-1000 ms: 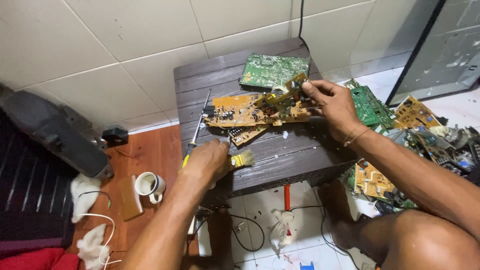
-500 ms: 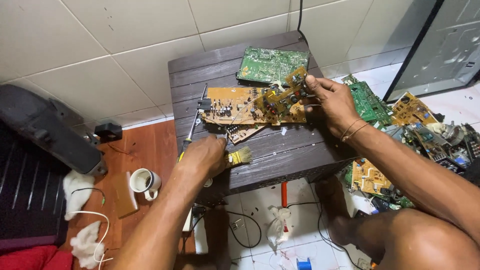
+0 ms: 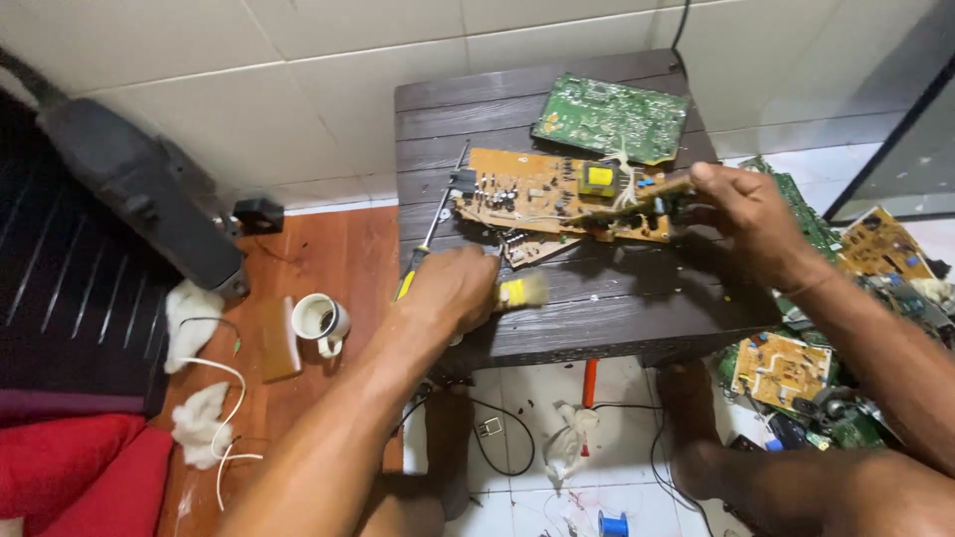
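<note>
My left hand point(image 3: 453, 293) is closed around a small paint brush point(image 3: 522, 291) whose pale bristles stick out to the right, low over the dark wooden table point(image 3: 597, 318). My right hand point(image 3: 741, 214) grips the right end of an orange-brown circuit board point(image 3: 547, 189) with a yellow transformer, lying across the table. A smaller board piece point(image 3: 527, 247) lies under its front edge. A green circuit board point(image 3: 612, 119) rests at the table's back right. A screwdriver with a yellow and black handle point(image 3: 430, 231) lies at the table's left edge, beside my left hand.
A heap of circuit boards point(image 3: 865, 249) lies on the floor to the right. A white cup point(image 3: 320, 320), white rags point(image 3: 194, 313) and a black device point(image 3: 139, 189) sit at the left. Wires, a red-handled tool point(image 3: 589, 383) and a blue spool point(image 3: 612, 524) lie under the table.
The view has shifted so the table sits further right. The orange-brown board has been lowered flatter onto the table in my right hand. My left hand still holds the brush.
</note>
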